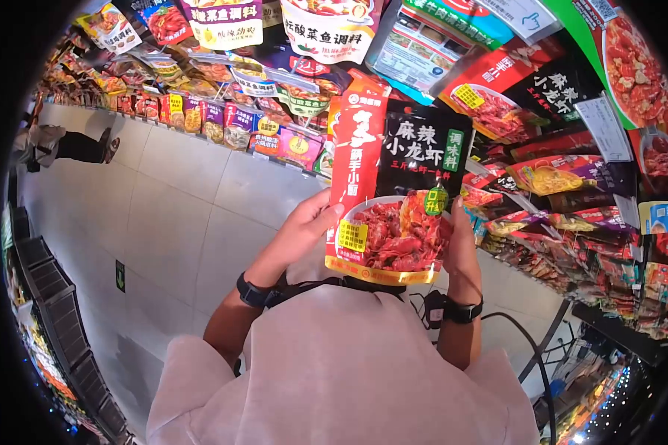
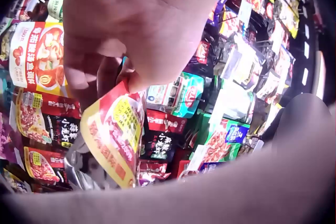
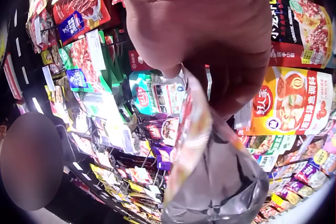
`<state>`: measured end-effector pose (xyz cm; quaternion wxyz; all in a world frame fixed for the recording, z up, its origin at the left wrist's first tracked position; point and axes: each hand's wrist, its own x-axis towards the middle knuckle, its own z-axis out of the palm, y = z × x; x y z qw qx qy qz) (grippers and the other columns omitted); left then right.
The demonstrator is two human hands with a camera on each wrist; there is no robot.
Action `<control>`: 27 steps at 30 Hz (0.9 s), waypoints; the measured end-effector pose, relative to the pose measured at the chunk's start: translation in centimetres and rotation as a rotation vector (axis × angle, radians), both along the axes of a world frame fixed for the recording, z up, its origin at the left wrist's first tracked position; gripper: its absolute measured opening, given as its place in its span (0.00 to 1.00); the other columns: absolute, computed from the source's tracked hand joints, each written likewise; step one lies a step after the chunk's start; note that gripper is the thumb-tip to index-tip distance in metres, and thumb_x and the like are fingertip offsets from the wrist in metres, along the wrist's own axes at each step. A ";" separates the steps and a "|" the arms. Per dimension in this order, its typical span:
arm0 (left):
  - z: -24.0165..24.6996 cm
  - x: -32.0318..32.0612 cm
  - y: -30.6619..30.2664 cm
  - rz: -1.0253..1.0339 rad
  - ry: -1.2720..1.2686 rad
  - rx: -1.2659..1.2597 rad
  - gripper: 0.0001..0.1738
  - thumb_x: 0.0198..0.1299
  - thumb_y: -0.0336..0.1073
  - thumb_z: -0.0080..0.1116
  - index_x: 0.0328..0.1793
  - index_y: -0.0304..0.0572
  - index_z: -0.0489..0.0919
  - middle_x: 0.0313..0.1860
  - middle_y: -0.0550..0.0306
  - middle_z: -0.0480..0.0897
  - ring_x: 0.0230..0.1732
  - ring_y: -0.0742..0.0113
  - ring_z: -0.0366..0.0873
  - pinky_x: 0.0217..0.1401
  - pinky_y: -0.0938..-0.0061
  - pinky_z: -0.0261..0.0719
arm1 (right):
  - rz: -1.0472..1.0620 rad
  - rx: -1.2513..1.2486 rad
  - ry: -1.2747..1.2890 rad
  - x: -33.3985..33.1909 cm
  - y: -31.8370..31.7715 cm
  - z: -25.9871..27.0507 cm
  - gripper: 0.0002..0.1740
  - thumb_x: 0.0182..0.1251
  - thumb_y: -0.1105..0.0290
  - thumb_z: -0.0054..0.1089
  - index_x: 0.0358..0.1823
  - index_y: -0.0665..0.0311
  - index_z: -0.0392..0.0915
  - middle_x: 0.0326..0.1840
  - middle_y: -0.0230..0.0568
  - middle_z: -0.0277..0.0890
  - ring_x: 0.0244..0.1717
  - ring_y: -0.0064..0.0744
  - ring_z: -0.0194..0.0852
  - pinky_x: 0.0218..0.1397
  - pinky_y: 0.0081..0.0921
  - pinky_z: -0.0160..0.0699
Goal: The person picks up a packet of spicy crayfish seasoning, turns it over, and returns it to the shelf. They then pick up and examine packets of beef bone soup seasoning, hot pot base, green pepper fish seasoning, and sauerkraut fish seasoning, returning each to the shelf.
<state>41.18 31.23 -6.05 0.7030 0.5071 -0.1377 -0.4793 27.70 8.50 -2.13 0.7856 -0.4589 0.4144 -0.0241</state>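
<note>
A red and black seasoning packet [image 1: 416, 159] with a crayfish picture and a gold bottom edge is held upright between both hands, its printed front facing the head view. The left hand [image 1: 308, 226] pinches its left edge, thumb on the front. On the right edge the right hand [image 1: 462, 248] grips, fingers behind it. In the left wrist view the left hand [image 2: 142, 24] holds the tilted packet [image 2: 118, 134] by one edge. The right wrist view has the right hand [image 3: 205, 29] pinching the packet, whose silver back [image 3: 220, 176] shows creased.
Racks of hanging packets [image 1: 497, 96] stand ahead and to the right, with price tags [image 1: 605, 127] sticking out. Tiled floor [image 1: 171, 215] lies to the left, where another person's leg [image 1: 82, 147] shows. Dark shelving [image 1: 56, 297] runs along the far left. A black cable hangs near the right wrist.
</note>
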 end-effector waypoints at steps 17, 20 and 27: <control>-1.3 0.9 0.3 -0.001 -0.064 0.028 0.18 0.74 0.37 0.44 0.65 0.35 0.71 0.55 0.60 0.79 0.53 0.77 0.74 0.58 0.77 0.72 | 0.222 -0.538 -0.036 -0.6 0.9 0.0 0.20 0.76 0.57 0.48 0.29 0.65 0.74 0.20 0.23 0.65 0.23 0.14 0.56 0.26 0.19 0.54; -1.2 0.8 0.1 -0.011 -0.049 0.048 0.18 0.74 0.37 0.45 0.64 0.35 0.71 0.55 0.60 0.79 0.53 0.77 0.74 0.58 0.77 0.72 | 0.217 -0.536 -0.002 -1.0 0.3 -0.9 0.20 0.76 0.58 0.49 0.30 0.67 0.75 0.21 0.23 0.66 0.24 0.13 0.57 0.26 0.18 0.55; -1.3 0.6 0.3 0.025 -0.183 0.073 0.14 0.74 0.37 0.45 0.56 0.36 0.74 0.45 0.65 0.79 0.45 0.82 0.71 0.50 0.81 0.71 | 0.177 -0.657 0.005 -1.1 1.0 -1.5 0.19 0.76 0.60 0.50 0.30 0.66 0.74 0.23 0.25 0.70 0.25 0.13 0.61 0.27 0.17 0.59</control>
